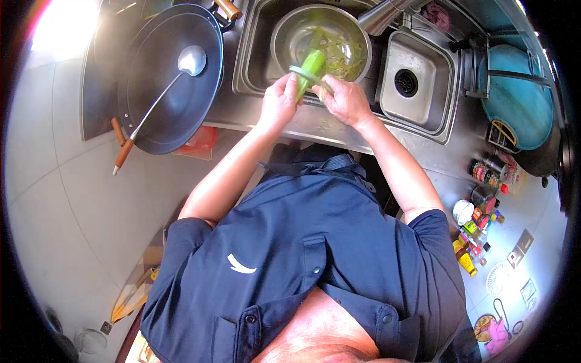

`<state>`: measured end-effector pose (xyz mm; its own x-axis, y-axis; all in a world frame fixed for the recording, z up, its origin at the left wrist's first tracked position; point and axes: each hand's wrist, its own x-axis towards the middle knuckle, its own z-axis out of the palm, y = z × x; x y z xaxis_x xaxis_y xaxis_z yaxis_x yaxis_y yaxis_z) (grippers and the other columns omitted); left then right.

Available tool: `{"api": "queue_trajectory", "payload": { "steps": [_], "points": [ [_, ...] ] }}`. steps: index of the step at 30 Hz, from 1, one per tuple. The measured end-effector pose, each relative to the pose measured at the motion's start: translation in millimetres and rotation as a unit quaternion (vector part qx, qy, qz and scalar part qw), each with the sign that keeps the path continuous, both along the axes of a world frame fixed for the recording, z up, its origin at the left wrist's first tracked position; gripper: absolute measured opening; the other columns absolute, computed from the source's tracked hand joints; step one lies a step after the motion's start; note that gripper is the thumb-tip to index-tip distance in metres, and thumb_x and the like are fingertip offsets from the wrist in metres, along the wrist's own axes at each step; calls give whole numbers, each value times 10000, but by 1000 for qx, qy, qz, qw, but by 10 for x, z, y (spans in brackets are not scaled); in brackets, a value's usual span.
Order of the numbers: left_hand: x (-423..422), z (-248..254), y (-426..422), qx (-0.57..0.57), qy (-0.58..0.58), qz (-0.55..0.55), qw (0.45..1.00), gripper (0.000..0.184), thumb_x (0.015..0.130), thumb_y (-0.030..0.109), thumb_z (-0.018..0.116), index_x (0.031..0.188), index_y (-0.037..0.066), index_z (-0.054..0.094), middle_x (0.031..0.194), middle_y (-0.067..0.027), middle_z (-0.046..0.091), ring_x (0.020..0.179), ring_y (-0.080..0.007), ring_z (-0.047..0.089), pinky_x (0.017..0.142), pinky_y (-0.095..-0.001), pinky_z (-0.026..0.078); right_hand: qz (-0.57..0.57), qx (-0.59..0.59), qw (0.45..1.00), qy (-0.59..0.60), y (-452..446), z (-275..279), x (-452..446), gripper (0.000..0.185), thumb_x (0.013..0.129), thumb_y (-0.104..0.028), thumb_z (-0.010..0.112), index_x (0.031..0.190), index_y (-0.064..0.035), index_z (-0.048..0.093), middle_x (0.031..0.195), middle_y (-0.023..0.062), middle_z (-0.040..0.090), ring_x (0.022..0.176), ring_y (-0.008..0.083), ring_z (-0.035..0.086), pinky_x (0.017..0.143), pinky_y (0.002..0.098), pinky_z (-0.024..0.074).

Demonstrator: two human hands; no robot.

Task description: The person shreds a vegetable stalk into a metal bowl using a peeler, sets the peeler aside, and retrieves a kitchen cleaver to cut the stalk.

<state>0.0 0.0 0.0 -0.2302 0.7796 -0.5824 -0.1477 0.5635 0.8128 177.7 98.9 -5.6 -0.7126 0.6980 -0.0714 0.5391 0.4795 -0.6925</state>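
A long light-green vegetable [311,65] is tilted over the near rim of a round metal bowl [292,30] in the left sink basin. My left hand [280,100] is closed around its lower end. In my right hand [345,101] is a pale green peeler [307,75], which lies across the vegetable. Green peelings [345,53] lie in the bowl. The peeler's blade is too small to make out.
Left of the sink is a large dark wok [151,91] with a metal ladle [192,60] in it. A smaller basin [417,100], a teal round board [520,103] and several bottles [466,260] are on the right. The faucet [381,17] reaches over the bowl.
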Motion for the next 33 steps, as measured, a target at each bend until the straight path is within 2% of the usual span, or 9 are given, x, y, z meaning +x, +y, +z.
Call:
{"api": "queue_trajectory", "payload": {
  "steps": [3,5,7,15,20,27,30,32,33],
  "points": [
    [38,-16,-30,80,58,37,994,430,1090,347,488,1386,63,619,842,-5,650,698,-65,543,632,-219,448,-17,-19,999,-39,133,-88,12,548,1006,-584,486,1162,-84,649,909,235,715,864,424,704,768,541,553],
    [-37,-8,-100,107,112,5,988,420,1093,337,486,1355,44,637,842,2,640,708,-59,535,641,-222,447,-172,-93,969,-154,490,-532,69,522,1021,-541,442,1122,-80,666,920,245,707,890,456,684,787,538,545],
    [-10,-44,-110,117,103,6,988,420,1083,326,509,1359,35,630,852,-21,668,701,-77,558,652,-243,469,-214,0,966,-144,671,-644,262,509,1019,-503,418,1118,-71,669,941,255,706,919,468,679,810,534,542],
    [-51,-12,-46,65,69,20,995,431,1094,414,458,1176,46,666,779,2,605,644,-66,523,595,-218,441,-241,5,964,-111,554,-466,152,342,910,-366,640,1023,-43,632,962,238,715,940,449,683,807,551,524],
    [-56,-82,44,8,-207,93,974,387,1079,435,485,1135,72,605,848,-47,612,690,-142,557,644,-296,489,-250,18,956,-150,664,-340,78,323,917,-322,624,1112,-64,636,1085,211,701,998,424,677,836,519,529],
    [-25,-163,99,84,-347,124,926,307,1067,327,540,1217,60,554,1035,-117,643,936,-235,631,888,-382,527,-230,99,964,-86,779,-525,36,356,929,-292,604,1173,-35,647,1118,229,693,1008,449,665,857,536,518],
    [-17,-134,143,114,-345,117,924,285,1055,283,572,1241,69,551,1114,-131,663,1084,-251,641,978,-395,506,-264,-8,960,-87,747,-498,-8,388,947,-334,616,1191,-34,648,1108,213,709,980,419,692,874,521,520],
    [-8,-128,172,156,-292,110,937,291,1053,241,573,1287,76,520,1253,-147,654,1212,-241,603,1062,-398,456,-215,-261,941,2,596,-470,33,487,966,-448,623,1252,-54,621,1119,175,722,943,321,724,834,477,554],
    [8,-137,189,157,-292,111,937,291,1053,241,573,1287,76,520,1253,-147,654,1212,-241,603,1062,-398,456,-214,-260,942,1,468,-353,22,487,966,-448,623,1252,-54,621,1119,175,722,943,321,724,834,477,554]
  ]
}}
